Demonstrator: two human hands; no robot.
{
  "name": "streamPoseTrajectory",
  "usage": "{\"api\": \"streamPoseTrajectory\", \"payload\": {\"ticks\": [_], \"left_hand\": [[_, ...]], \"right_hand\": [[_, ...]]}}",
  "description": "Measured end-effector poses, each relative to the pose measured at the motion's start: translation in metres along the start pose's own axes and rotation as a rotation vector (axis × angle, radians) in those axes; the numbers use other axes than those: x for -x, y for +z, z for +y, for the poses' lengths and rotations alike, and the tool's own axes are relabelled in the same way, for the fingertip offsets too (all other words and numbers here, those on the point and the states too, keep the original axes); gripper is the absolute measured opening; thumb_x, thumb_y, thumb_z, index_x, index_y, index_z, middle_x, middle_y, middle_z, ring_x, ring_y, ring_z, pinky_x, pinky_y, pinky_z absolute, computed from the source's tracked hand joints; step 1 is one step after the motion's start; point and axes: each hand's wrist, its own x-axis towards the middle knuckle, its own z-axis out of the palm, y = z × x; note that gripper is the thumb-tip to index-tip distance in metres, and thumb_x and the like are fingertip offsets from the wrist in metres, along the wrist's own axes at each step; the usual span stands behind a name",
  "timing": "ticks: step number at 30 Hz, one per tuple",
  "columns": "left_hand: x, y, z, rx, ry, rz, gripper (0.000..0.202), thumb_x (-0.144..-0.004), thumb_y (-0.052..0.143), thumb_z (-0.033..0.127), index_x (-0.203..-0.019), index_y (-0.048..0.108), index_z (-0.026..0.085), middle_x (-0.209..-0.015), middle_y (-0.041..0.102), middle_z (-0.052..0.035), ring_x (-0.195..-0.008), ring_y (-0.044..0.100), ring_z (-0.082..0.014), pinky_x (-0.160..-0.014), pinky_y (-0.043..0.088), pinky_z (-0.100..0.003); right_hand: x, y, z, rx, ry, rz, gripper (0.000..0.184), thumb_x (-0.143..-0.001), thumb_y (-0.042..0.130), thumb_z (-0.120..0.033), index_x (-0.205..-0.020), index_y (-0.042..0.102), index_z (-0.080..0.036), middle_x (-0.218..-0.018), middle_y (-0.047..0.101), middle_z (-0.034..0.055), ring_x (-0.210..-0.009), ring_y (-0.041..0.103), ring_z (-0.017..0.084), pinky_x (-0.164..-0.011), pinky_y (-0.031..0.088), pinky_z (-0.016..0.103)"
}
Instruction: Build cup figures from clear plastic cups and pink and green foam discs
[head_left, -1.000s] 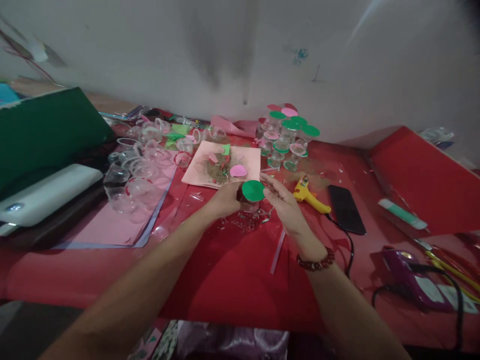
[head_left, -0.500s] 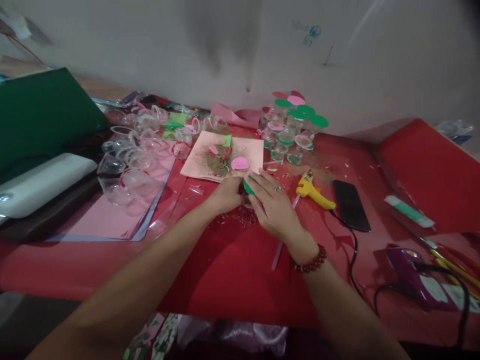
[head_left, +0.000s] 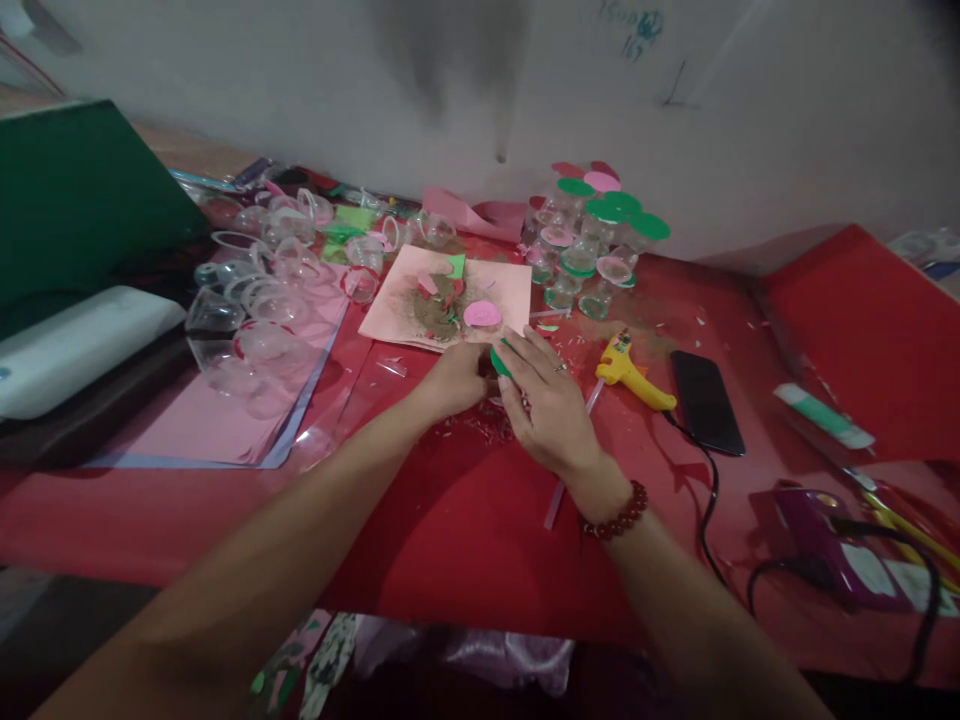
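My left hand (head_left: 454, 382) has its fingers curled round what looks like a small clear plastic cup, mostly hidden. A green paper disc (head_left: 499, 358) lies on top of it. My right hand (head_left: 546, 402) rests its outstretched, flat fingers over the disc's right side. Just behind the hands, a pink paper disc (head_left: 482, 314) lies on a dirt-smeared peach sheet (head_left: 510, 285) bearing brown grit and paper scraps. Stacked clear cups (head_left: 577, 262) with green, pink and red discs stand to the back right.
Loose clear cups (head_left: 274, 300) crowd pink sheets (head_left: 202, 425) at left. A yellow glue gun (head_left: 634, 380) with its black cord, a dark phone (head_left: 707, 402), a glue tube (head_left: 823, 416), a purple device (head_left: 832, 550) and scissors (head_left: 892, 515) lie at right. A wall stands behind.
The view has shifted slightly. My right fingers have moved a little across the green disc, leaving both hands in nearly the same place.
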Motion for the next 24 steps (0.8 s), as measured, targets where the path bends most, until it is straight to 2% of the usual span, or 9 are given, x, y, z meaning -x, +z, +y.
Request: {"api": "streamPoseTrajectory", "payload": {"ticks": [3,8,13,24], "left_hand": [[0.0003,0.0005,-0.0024,-0.008,0.033,-0.044,0.015,-0.062,0.059,0.011,-0.075,0.065,0.013,-0.069,0.063,-0.0011,-0.069,0.056,-0.0165,-0.072,0.048,-0.031],[0.0005,0.0013,-0.0049,-0.001,0.032,-0.037,0.018,-0.064,0.059,0.011,-0.080,0.067,0.012,-0.075,0.067,-0.0025,-0.071,0.057,-0.0170,-0.071,0.048,-0.030],[0.0006,0.0008,-0.0034,-0.016,0.027,-0.030,0.022,-0.063,0.059,0.008,-0.082,0.069,0.013,-0.075,0.069,-0.0022,-0.072,0.059,-0.0173,-0.073,0.048,-0.030],[0.0012,-0.0003,-0.0020,0.004,0.022,-0.038,0.021,-0.065,0.061,0.011,-0.085,0.068,0.011,-0.078,0.070,-0.0040,-0.073,0.061,-0.0187,-0.072,0.049,-0.030]], "right_hand": [[0.0006,0.0008,-0.0002,-0.012,0.004,0.010,0.044,-0.096,0.041,-0.021,-0.139,0.051,-0.018,-0.144,0.052,0.0085,-0.146,0.029,0.023,-0.118,0.034,0.051],[0.0014,0.0016,0.0002,-0.008,-0.006,0.021,0.043,-0.097,0.040,-0.021,-0.137,0.053,-0.012,-0.144,0.053,0.0122,-0.146,0.029,0.024,-0.118,0.033,0.049],[0.0017,0.0020,0.0005,-0.020,0.012,0.009,0.045,-0.097,0.041,-0.022,-0.141,0.050,-0.020,-0.145,0.051,0.0088,-0.145,0.032,0.024,-0.117,0.033,0.053],[0.0028,0.0036,0.0003,-0.025,0.007,0.027,0.047,-0.096,0.041,-0.022,-0.143,0.048,-0.021,-0.146,0.051,0.0080,-0.144,0.032,0.025,-0.116,0.034,0.054]]}}
